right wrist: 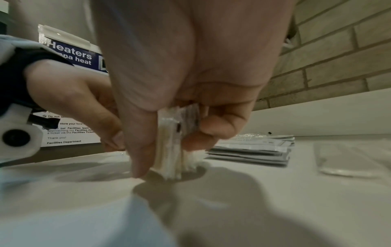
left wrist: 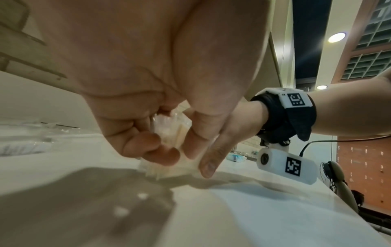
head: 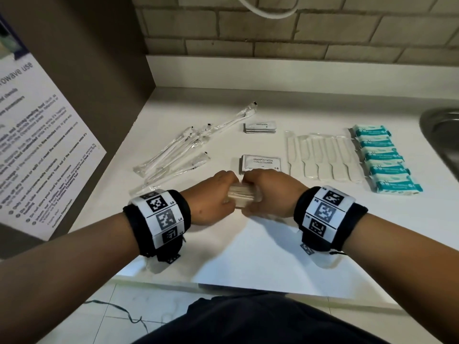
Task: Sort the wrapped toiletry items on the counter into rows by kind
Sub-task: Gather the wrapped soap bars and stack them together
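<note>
Both hands meet at the middle of the white counter (head: 248,256) around a stack of small clear-wrapped packets (head: 242,196), stood on edge. My left hand (head: 216,194) pinches its left end and my right hand (head: 269,192) pinches its right end. The right wrist view shows the stack of packets (right wrist: 171,150) on the counter (right wrist: 275,200) between thumb and curled fingers; the left wrist view shows the stack of packets (left wrist: 169,133) inside my curled fingers (left wrist: 148,145). Behind lie wrapped toothbrushes (head: 178,150), toothpaste sachets (head: 259,127), shampoo sachets (head: 260,163), white combs (head: 323,160) and teal soap bars (head: 382,160).
A steel sink (head: 442,135) borders the counter at the right. A brown cabinet side with a printed notice (head: 37,145) rises at the left, and a brick wall (head: 298,28) stands behind. A loose clear wrapper (head: 141,189) lies by my left wrist.
</note>
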Tool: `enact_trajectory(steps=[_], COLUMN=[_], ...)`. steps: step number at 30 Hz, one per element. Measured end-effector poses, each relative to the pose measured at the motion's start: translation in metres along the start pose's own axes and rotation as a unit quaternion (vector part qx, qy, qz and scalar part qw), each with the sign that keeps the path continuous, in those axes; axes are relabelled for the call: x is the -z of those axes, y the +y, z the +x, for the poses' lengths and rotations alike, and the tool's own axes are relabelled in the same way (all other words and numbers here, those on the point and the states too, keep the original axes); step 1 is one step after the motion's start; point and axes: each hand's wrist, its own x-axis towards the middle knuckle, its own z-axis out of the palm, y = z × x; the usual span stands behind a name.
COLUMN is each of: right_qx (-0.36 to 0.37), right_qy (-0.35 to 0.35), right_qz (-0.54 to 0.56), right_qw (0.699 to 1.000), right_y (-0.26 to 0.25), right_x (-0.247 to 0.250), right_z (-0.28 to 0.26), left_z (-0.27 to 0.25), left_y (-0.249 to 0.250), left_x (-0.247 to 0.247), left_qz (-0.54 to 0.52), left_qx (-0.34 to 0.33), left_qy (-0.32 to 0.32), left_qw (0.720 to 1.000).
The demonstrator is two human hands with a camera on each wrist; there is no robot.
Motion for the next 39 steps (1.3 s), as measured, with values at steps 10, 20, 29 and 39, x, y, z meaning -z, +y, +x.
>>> enact_trajectory(steps=[10,20,29,39], right_qx=[-0.004,-0.018,-0.022,-0.015], right_qy=[-0.024,-0.044,-0.038,-0.018], right_qz=[0.001,-0.03,-0.018,-0.057], right_qw=[1.0,0.998,0.999,0.998], right_y=[-0.001,-0.001,0.003,0.001], right_x=[-0.003,-0.002,-0.003,-0.007], right_z=[0.002,0.002,0.004,0.007], left_z=[-0.003,-0.005,-0.008,-0.008], left_y=[-0.004,-0.008,-0.015,-0.013], left_x=[-0.008,-0.004,0.003,0.003], left_qz=[-0.005,-0.005,-0.037,0.004], left_qx=[0.014,0.0,-0.003,-0.051], left_qy=[-0.025,-0.014,0.062,0.119], left_qw=[1.0,1.0,0.997,0.992])
